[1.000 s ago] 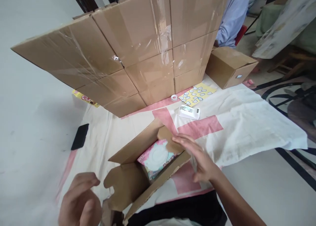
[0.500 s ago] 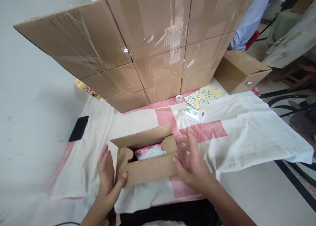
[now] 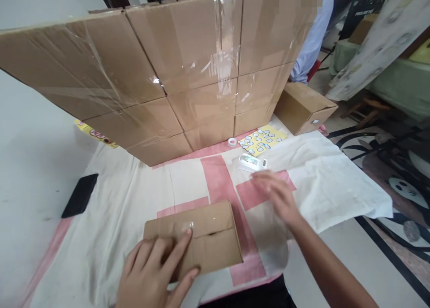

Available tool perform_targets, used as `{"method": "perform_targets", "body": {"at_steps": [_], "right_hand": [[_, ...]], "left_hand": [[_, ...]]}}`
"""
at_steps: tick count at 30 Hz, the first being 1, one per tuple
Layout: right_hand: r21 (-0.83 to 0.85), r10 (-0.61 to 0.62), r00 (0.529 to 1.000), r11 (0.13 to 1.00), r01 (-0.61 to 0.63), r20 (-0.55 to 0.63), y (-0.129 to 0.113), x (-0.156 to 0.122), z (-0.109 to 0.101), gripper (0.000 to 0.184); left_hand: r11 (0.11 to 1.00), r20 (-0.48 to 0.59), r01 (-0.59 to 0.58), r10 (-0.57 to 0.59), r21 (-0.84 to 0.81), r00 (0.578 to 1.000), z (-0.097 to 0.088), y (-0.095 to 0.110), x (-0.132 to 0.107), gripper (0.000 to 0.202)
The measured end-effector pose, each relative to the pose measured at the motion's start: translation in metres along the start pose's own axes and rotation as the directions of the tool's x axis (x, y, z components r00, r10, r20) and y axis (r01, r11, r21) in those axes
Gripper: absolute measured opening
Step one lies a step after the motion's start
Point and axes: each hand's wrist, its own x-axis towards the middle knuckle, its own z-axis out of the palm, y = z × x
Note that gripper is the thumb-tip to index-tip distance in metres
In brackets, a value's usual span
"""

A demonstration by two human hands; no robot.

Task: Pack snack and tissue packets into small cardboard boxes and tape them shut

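A small cardboard box (image 3: 215,249) lies on the cloth in front of me with its top flaps folded down, a narrow gap showing between them. My left hand (image 3: 154,263) lies over the box's left end, its index finger and thumb stretched out on the flaps and its other fingers bent. My right hand (image 3: 277,193) hovers off the box to the right, slightly blurred, its fingers stretched out with nothing in them. Just beyond its fingertips is a flat white item (image 3: 250,162) with a greenish panel and a small dark window. What the box contains is hidden.
Taped large cartons (image 3: 198,75) form a wall behind the cloth (image 3: 188,182). Near its foot lie a white ring-shaped roll (image 3: 232,142) and a yellow sheet of stickers (image 3: 264,140). A closed carton (image 3: 304,108) sits right, a black phone (image 3: 80,195) left. A person's sleeve (image 3: 311,43) shows behind.
The box's flaps, which stood open over a pink and pale-green packet, are now folded down. My left hand has moved onto the top; my right hand has left the box toward the white item.
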Motion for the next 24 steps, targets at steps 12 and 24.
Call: {"method": "perform_targets", "body": {"at_steps": [12, 24], "right_hand": [[-0.197, 0.859, 0.484, 0.509, -0.838, 0.166, 0.074, 0.104, -0.054, 0.053], [-0.431, 0.928, 0.324, 0.372, -0.822, 0.183, 0.072, 0.120, -0.043, 0.036]], "left_hand": [[0.994, 0.061, -0.104, 0.106, -0.032, 0.992, 0.008, -0.008, 0.006, 0.074], [0.992, 0.037, -0.129, 0.129, -0.017, 0.991, 0.009, -0.008, 0.014, 0.064]]}}
